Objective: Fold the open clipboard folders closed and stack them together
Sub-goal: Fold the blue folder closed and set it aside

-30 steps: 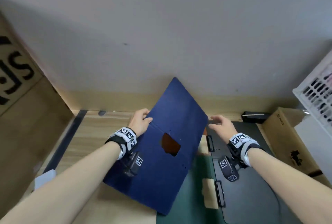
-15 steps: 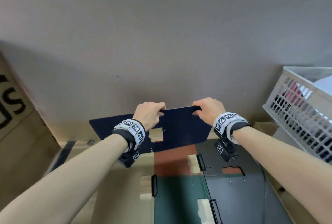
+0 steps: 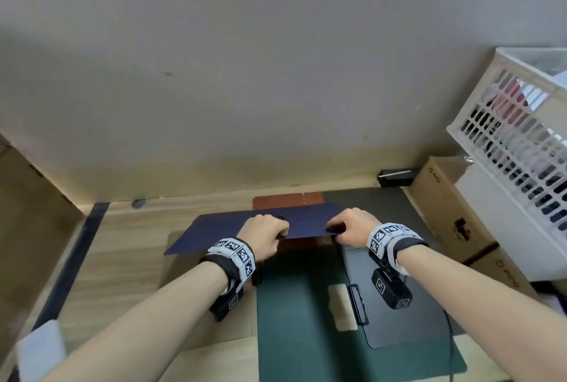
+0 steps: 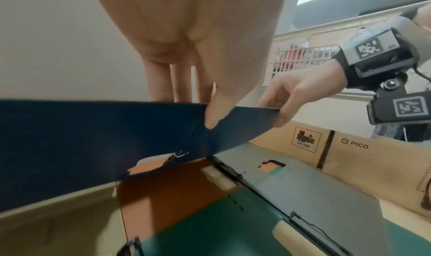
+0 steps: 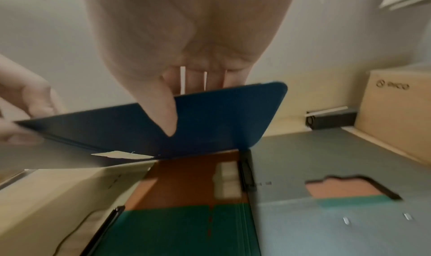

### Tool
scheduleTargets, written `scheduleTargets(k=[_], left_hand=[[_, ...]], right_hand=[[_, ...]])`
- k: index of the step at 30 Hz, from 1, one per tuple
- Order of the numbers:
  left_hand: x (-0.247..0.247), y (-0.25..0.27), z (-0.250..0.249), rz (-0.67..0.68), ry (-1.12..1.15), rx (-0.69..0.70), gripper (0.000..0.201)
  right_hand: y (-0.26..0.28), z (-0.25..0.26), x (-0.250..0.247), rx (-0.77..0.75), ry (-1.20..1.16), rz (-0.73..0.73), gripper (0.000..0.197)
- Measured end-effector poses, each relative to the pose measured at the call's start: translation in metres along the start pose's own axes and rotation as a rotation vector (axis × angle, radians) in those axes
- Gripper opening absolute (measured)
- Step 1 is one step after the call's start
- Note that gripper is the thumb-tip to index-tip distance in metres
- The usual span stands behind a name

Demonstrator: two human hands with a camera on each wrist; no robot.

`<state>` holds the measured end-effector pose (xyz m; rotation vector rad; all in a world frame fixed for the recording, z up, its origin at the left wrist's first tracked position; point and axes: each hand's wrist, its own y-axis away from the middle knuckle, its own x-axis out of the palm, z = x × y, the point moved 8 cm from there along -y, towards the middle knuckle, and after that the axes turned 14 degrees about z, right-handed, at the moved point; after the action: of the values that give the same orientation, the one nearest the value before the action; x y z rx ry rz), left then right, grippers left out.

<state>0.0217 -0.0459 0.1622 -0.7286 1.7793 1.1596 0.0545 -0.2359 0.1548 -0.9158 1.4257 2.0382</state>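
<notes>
Dark blue flat clipboard folder (image 3: 260,228), open, held nearly level in the air above the tabletop (image 3: 122,259). Our left hand (image 3: 264,236) and right hand (image 3: 349,228) each pinch its near edge, thumb under, fingers over. Below lie the rust-brown folder (image 3: 288,199), the green folder (image 3: 294,305) and the grey-black folder (image 3: 399,289), overlapping. To close it well, we judge: bring the two halves together along the spine, keep both grips even, corners matched. Cardboard boxes (image 3: 445,213) and a white lattice basket (image 3: 506,142) stand to the right.
</notes>
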Motion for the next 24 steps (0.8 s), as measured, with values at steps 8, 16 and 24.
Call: scheduleTargets(k=[8, 16, 24], left_hand=[[0.11, -0.014, 0.002, 0.272, 0.004, -0.054, 0.051], [0.189, -0.019, -0.014, 0.308, -0.03, -0.11, 0.05], [0.218, -0.02, -0.009, 0.281, -0.054, -0.124, 0.067]], right_hand=[[-0.021, 0.001, 0.089, -0.06, 0.117, 0.122, 0.053], [-0.05, -0.022, 0.173, -0.017, 0.168, 0.161, 0.063], [-0.07, -0.024, 0.188, -0.121, 0.112, 0.111, 0.055]])
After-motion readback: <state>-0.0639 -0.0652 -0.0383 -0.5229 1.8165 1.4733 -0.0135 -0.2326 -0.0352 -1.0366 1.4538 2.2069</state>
